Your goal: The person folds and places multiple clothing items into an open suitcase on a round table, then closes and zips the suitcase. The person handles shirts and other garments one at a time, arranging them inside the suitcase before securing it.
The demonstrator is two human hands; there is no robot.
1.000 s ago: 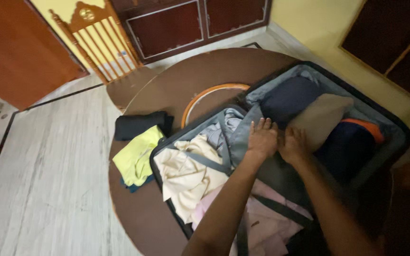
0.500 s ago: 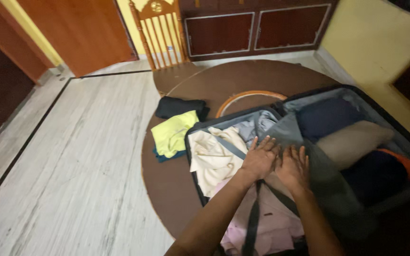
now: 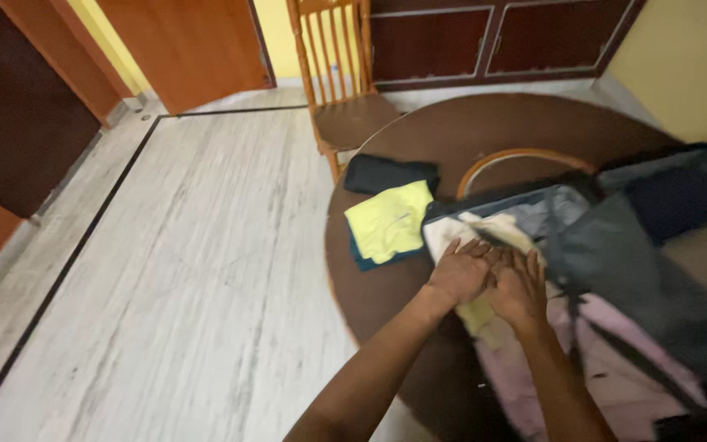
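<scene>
A: How do the hands stand?

B: Both lie flat with fingers stretched and slightly spread, gripping nothing. The left hand (image 3: 461, 270) presses palm-down on the cream garment (image 3: 493, 237) packed in the near-left half of the open suitcase (image 3: 664, 270). The right hand (image 3: 520, 286) lies just beside it, the two touching at the thumbs, also on that cream cloth.

A: And what lies around them?

B: A pink garment (image 3: 607, 376) fills the near part of the same half, crossed by a dark strap (image 3: 640, 368). A grey fabric divider (image 3: 615, 245) stands to the right of the hands. The suitcase rests on a round brown table (image 3: 468, 131). Left of the suitcase, on the table, lies a folded yellow-green garment (image 3: 390, 219), and just beyond it a folded black garment (image 3: 390, 173). A wooden chair (image 3: 341, 90) stands at the far edge of the table.

A: What differs from half a second ago?

B: The hands have slid left, off the grey divider and strap and onto the cream garment. The view has swung left too, so more marble floor (image 3: 165, 270) shows and the suitcase's right half is largely cut off and blurred.
</scene>
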